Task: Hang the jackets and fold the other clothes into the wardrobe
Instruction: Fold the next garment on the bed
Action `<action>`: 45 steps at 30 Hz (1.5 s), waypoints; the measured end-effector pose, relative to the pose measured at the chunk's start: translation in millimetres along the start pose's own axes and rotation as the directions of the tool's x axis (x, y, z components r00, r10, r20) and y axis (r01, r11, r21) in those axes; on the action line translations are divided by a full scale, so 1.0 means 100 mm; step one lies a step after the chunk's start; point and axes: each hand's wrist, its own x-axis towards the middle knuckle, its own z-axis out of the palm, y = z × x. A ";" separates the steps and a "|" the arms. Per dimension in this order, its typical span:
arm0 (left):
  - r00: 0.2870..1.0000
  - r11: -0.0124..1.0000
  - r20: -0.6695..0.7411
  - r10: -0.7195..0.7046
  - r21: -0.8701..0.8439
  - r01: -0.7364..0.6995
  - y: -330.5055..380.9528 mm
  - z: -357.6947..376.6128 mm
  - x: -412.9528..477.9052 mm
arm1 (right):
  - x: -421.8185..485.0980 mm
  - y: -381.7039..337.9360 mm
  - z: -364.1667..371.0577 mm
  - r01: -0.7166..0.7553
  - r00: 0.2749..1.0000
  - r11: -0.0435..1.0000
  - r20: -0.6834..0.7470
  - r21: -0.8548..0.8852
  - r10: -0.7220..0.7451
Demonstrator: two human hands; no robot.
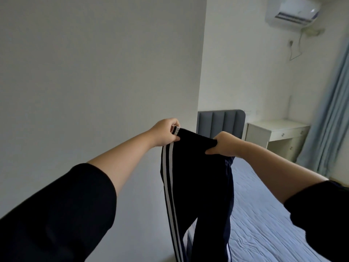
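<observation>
Two hands (pixel 166 133) (pixel 224 144), one pair of trousers (pixel 196 176), one bed (pixel 264 214), one desk (pixel 277 127).

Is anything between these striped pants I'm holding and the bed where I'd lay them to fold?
Nothing visible. The left hand and right hand grip the pants at the top, and the bed to their right shows only sheet. The wardrobe is not in view.

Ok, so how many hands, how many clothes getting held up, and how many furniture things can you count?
Hands: 2, the left hand and the right hand, both gripping the top edge of the trousers.
Clothes held up: 1, the dark trousers with white side stripes.
Furniture: 2, the bed and the white desk.
Total: 5
</observation>
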 end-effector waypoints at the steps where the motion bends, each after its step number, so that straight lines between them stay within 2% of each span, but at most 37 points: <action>1: 1.000 1.000 -0.028 0.009 0.012 -0.009 -0.03 -0.02 0.02 | -0.01 -0.02 -0.06 0.008 1.000 1.000 0.023 -0.002 -0.008; 4: 0.989 0.999 -0.147 0.020 0.031 -0.016 -0.10 -0.07 0.08 | -0.01 -0.07 -0.20 0.024 0.993 0.998 0.116 -0.065 -0.017; 7: 0.977 0.998 -0.212 0.024 0.065 -0.011 -0.17 -0.06 0.13 | 0.04 -0.02 -0.24 0.008 0.995 0.973 0.101 -0.229 0.015; 13: 0.982 0.993 -0.191 -0.006 0.117 0.028 -0.38 -0.04 0.11 | 0.10 0.34 -0.20 -0.052 0.982 0.944 0.157 -0.326 0.108; 15: 0.987 0.989 -0.162 -0.021 0.141 0.044 -0.46 -0.08 0.10 | 0.10 0.45 -0.21 -0.061 0.986 0.935 0.126 -0.351 0.112; 20: 0.987 0.988 -0.159 -0.032 0.143 0.056 -0.53 -0.10 0.13 | 0.19 0.53 -0.13 -0.024 0.999 0.909 -0.036 -0.416 0.009; 22: 0.981 0.985 -0.192 -0.029 0.164 0.061 -0.57 -0.14 0.14 | 0.24 0.56 -0.12 -0.023 0.990 0.943 -0.137 -0.332 -0.024; 25: 0.976 0.981 -0.212 -0.042 0.176 0.080 -0.64 -0.22 0.14 | 0.31 0.62 -0.11 -0.032 0.948 0.999 -0.318 -0.036 0.019; 28: 0.981 0.979 -0.188 -0.055 0.185 0.091 -0.67 -0.25 0.15 | 0.35 0.62 -0.07 -0.013 0.914 0.963 -0.387 0.268 0.120; 31: 0.984 0.985 -0.149 -0.101 0.124 0.120 -0.72 -0.30 0.14 | 0.35 0.62 -0.07 -0.003 0.938 0.845 -0.292 0.535 0.188; 34: 0.976 0.983 -0.116 -0.182 0.001 0.183 -0.80 -0.36 0.10 | 0.31 0.66 -0.10 -0.063 0.991 0.592 -0.022 0.804 0.135; 36: 0.967 0.965 -0.095 -0.238 -0.132 0.225 -0.84 -0.36 0.07 | 0.28 0.68 -0.12 -0.162 0.986 0.535 0.163 0.829 0.046; 38: 0.957 0.937 -0.075 -0.282 -0.236 0.257 -0.86 -0.34 0.03 | 0.26 0.65 -0.10 -0.225 0.970 0.528 0.240 0.819 0.040; 40: 0.944 0.926 -0.088 -0.319 -0.243 0.291 -0.84 -0.27 0.01 | 0.26 0.57 -0.03 -0.246 0.969 0.498 0.201 0.832 0.143; 43: 0.917 0.933 -0.181 -0.355 -0.135 0.335 -0.71 -0.11 0.01 | 0.27 0.36 0.11 -0.194 0.937 0.434 0.035 0.880 0.348; 45: 0.906 0.937 -0.237 -0.350 -0.102 0.335 -0.58 0.01 0.01 | 0.28 0.21 0.19 -0.131 0.903 0.462 -0.087 0.877 0.421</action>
